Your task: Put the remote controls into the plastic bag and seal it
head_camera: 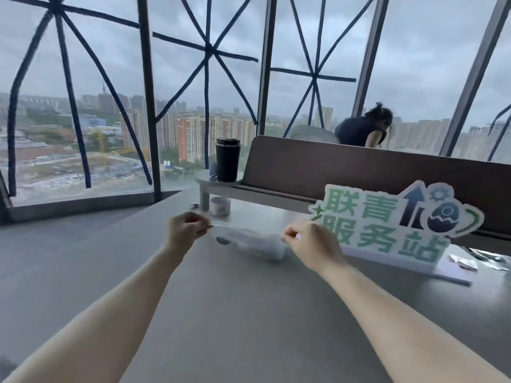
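Observation:
A clear plastic bag [249, 240] is held up just above the grey table [221, 313], stretched between both hands. My left hand [185, 230] pinches the bag's top left end. My right hand [309, 244] pinches its top right end. Through the film I make out white remote controls [262, 244] and a dark round patch near the bag's left end; the picture is blurred, so their number is unclear.
A white and green cut-out sign [392, 225] stands right of my right hand. Behind the bag, a raised shelf [218, 185] carries a black tumbler [228, 158], with a tape roll [219, 206] under it. Silver packets [470, 261] lie far right. A person [365, 128] sits beyond the brown partition.

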A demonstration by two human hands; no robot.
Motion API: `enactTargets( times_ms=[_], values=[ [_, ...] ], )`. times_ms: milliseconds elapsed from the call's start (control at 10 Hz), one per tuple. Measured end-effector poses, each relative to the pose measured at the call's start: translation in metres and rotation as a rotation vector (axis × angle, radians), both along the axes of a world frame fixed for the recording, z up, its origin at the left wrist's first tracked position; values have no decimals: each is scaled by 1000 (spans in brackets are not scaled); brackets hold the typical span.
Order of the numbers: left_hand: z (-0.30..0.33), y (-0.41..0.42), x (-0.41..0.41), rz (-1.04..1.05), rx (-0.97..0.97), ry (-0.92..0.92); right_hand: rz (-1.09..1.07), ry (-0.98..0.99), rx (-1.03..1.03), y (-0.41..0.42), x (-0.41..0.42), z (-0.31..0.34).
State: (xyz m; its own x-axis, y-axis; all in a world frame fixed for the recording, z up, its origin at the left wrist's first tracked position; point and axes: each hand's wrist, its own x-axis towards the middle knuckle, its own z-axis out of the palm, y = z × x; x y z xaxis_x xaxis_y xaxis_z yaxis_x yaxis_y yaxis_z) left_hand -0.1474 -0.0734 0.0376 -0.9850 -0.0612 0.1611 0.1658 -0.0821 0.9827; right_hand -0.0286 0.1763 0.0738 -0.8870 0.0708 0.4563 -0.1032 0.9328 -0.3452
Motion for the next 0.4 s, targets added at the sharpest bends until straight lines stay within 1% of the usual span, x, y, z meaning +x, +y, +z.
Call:
enactTargets(
  times_ms=[100, 200, 300, 400],
  values=[
    [-48, -13, 12, -10, -70, -63, 60, -136, 29, -7, 17, -32],
    [-66, -21, 34, -22, -110, -85, 101, -280, -12, -15, 33, -45],
    [-66, -28, 65, 61, -199, -63, 138, -342, -55, -13, 62, -45],
    [-72, -39, 114, 217, -337, -30, 104, -228, -240, 3, 106, -32]
  ],
)
